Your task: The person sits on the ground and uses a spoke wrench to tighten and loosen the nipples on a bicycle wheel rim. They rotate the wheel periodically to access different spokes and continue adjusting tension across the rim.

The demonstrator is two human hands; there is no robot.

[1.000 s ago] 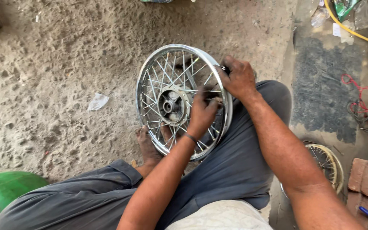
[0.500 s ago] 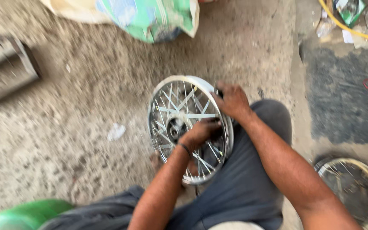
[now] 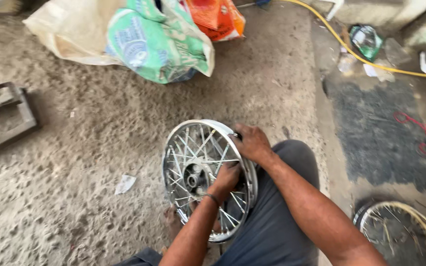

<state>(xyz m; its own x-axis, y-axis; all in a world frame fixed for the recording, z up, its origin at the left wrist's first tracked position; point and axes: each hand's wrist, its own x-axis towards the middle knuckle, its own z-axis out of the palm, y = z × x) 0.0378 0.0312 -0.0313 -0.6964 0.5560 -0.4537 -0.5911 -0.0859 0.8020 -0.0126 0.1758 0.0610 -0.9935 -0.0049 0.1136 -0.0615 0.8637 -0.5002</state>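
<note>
While propped upright against the knee on rough concrete, spoked wheel (image 3: 203, 180) gripped both ways: right hand (image 3: 251, 143) clamped over top of rim, left hand (image 3: 225, 178) curled shut among spokes near hub. Second wheel (image 3: 403, 231) flat nearby, sacks (image 3: 139, 39) beyond.

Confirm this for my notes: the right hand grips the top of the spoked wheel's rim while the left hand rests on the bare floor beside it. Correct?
Not quite. In the head view the left hand is inside the spoked wheel, on its spokes near the hub, not on the floor. The right hand does grip the rim's top.
</note>
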